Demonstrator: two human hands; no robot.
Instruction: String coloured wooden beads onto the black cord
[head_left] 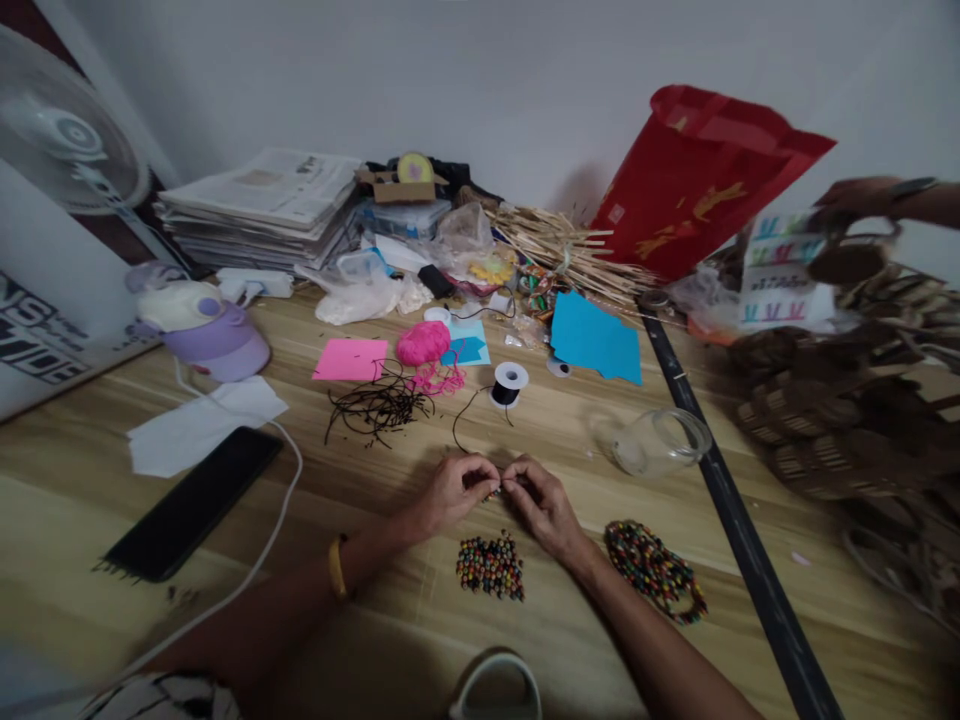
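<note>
Both hands meet over the middle of the table, fingertips nearly touching. My left hand (459, 488) pinches a thin black cord (456, 425) that trails back beside a white spool (509, 384). My right hand (543, 500) is closed in a pinch on the cord at the same spot; whether a bead is also in its fingertips is too small to tell. A few beads (492, 495) show just under the fingers. Nearer to me lies a loose patch of multicoloured round beads (489, 566). Right of my right forearm rests a coiled bead string (654, 570).
A glass jar (660, 442) lies on its side near a black strip (720, 490). Cut black cords (379, 405), pink yarn (424, 343) and blue paper (596, 338) lie behind. A phone (191, 505) and white cable (289, 500) are left. Another person's hand (855, 200) is far right.
</note>
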